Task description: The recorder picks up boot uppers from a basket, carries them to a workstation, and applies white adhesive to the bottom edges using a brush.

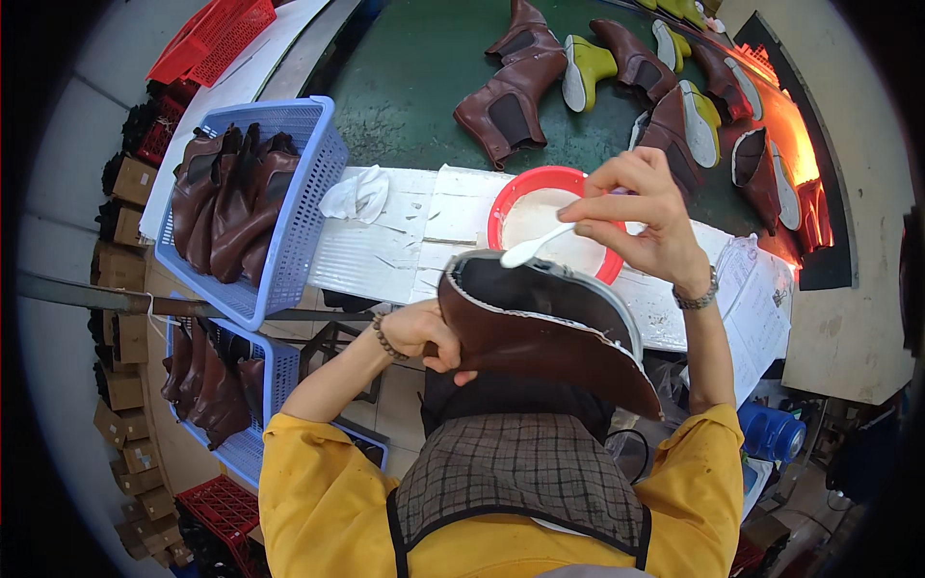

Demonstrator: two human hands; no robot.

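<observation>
My left hand [429, 337] is closed around one end of a brown leather boot upper [540, 337], its open sole side turned up and showing a dark inside with a pale, ragged rim. Between the fingertips of my right hand [641, 217] is a thin white spoon-shaped tool [530, 249]. Its broad end hangs at the upper's far rim; whether it touches cannot be made out. Just beyond the upper stands a red basin [498, 212] with whitish liquid in it, partly hidden by my right hand and the upper.
Left are blue baskets [328, 144] of brown uppers [236, 202]. A white cloth [355, 196] lies on the white board [376, 246]. Brown boots [511, 101] and yellow-green boot forms [588, 72] with pale soles lie on the green surface [405, 77], beside a glowing orange opening [795, 106].
</observation>
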